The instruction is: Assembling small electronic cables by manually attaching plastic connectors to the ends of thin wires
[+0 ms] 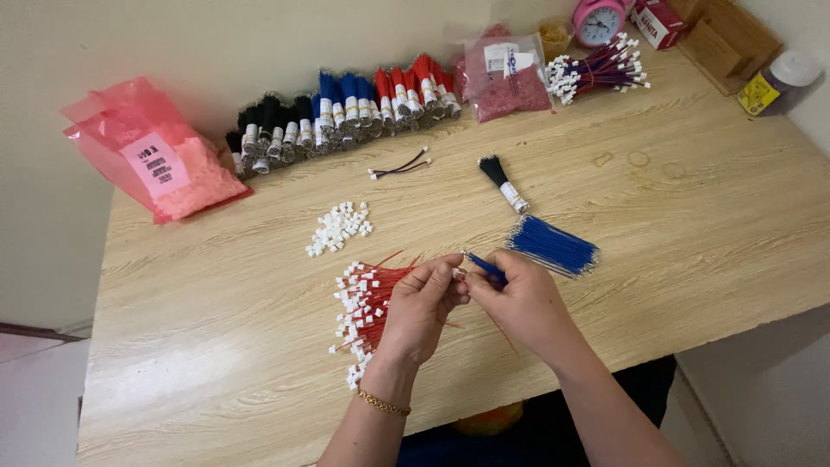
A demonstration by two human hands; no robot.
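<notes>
A person's hands meet over a pale wood-grain table [692,225] pushed against a plain cream wall.

The right hand [519,303] pinches a blue wire [486,268] between thumb and fingers; the left hand [424,307] is curled closed beside it, fingertips touching at the wire's end, though what it grips is too small to tell. Under the left hand lies a heap of red wires with white connectors [363,311]. Loose blue wires [553,245] rest just right of the hands, a small pile of white connectors [339,227] beyond them. Bundled black, blue and red wires [346,112] line the wall, flanked by pink bags [160,156] and a pink alarm clock [598,22].
</notes>
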